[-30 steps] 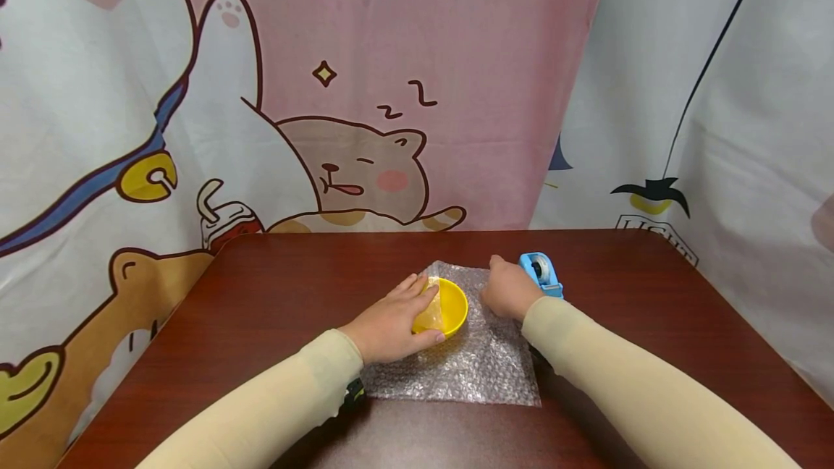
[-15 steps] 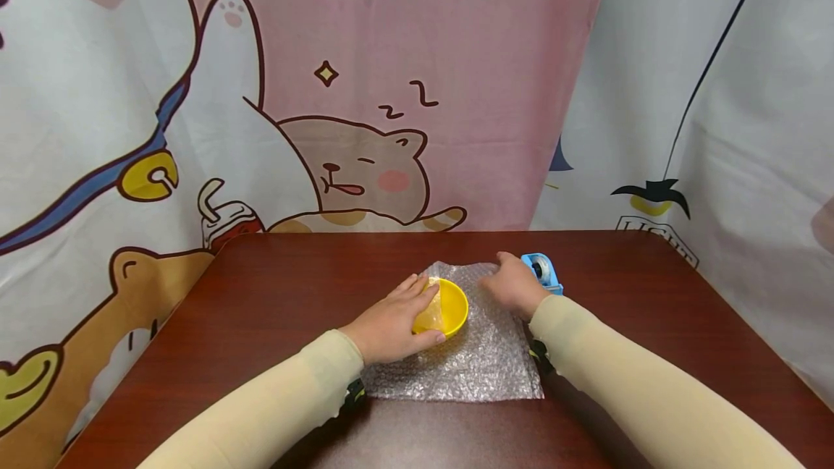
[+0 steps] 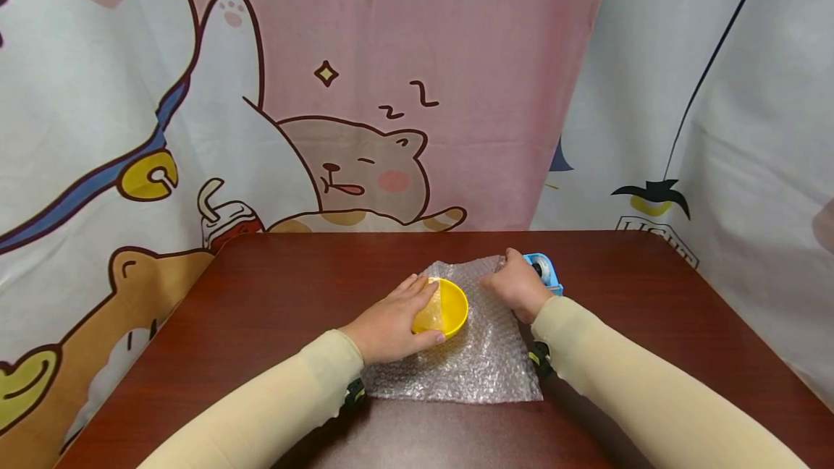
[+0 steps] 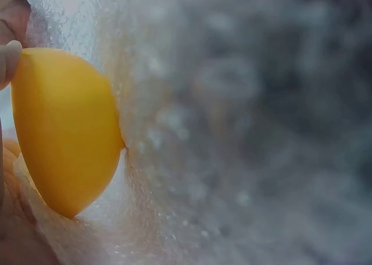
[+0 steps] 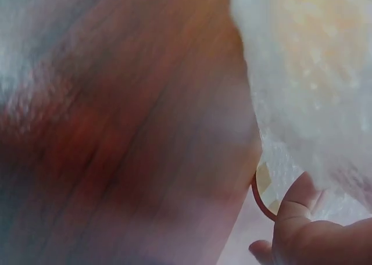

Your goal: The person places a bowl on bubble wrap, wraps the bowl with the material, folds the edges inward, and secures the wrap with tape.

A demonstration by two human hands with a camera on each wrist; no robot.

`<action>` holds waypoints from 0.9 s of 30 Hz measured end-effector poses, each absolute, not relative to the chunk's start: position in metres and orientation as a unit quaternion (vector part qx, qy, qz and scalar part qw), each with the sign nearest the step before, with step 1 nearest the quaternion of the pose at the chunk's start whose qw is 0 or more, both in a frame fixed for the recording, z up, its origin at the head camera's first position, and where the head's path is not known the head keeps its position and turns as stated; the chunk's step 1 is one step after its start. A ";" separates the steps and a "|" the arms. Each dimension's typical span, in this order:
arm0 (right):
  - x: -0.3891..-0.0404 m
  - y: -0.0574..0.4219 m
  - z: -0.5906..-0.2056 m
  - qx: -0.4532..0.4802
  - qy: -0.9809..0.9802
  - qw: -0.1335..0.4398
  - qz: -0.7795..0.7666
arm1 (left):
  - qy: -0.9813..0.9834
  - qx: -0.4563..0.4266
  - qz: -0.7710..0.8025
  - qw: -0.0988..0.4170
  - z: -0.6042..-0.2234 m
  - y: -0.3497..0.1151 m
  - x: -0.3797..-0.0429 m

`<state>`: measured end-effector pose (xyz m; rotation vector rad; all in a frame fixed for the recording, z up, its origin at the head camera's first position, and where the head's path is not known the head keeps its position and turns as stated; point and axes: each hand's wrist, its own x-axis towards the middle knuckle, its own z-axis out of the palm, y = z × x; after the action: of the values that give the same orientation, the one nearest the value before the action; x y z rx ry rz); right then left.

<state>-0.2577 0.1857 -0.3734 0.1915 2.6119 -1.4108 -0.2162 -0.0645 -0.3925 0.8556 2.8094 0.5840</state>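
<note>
A yellow bowl [image 3: 454, 307] lies tipped on a sheet of bubble wrap [image 3: 485, 368], and a flap of the wrap covers its left part. My left hand [image 3: 394, 323] rests over that flap with its fingers fairly straight. Its thumb touches the bowl's near rim; in the left wrist view, the bowl [image 4: 67, 125] bulges against the wrap. At the sheet's far right corner my right hand [image 3: 517, 286] pinches the bubble wrap between thumb and fingers. The right wrist view shows that hand [image 5: 317, 236] at the edge of the lifted wrap [image 5: 314, 102].
A light blue tape dispenser [image 3: 546, 273] stands just behind my right hand, partly hidden by it. Everything lies on a dark red-brown table [image 3: 293, 273]. A printed cartoon curtain [image 3: 495, 93] hangs behind the table's far edge.
My right hand has shifted slightly back and to the right, drawing the far right corner of the bubble wrap up with it. My left hand and the bowl have stayed in place.
</note>
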 end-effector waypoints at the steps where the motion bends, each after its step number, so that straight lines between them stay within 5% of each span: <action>1: -0.257 0.185 -0.374 0.063 0.873 0.081 -0.476 | 0.936 0.284 0.196 0.074 -0.393 -0.065 -0.216; 27: -0.235 0.175 -0.372 -0.018 0.894 0.078 -0.440 | 0.931 0.285 0.218 0.067 -0.394 -0.066 -0.217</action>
<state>-0.2347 0.1747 -0.3720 -0.0547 2.6774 -1.3181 -0.2169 -0.0656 -0.3937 0.8601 2.8052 0.6563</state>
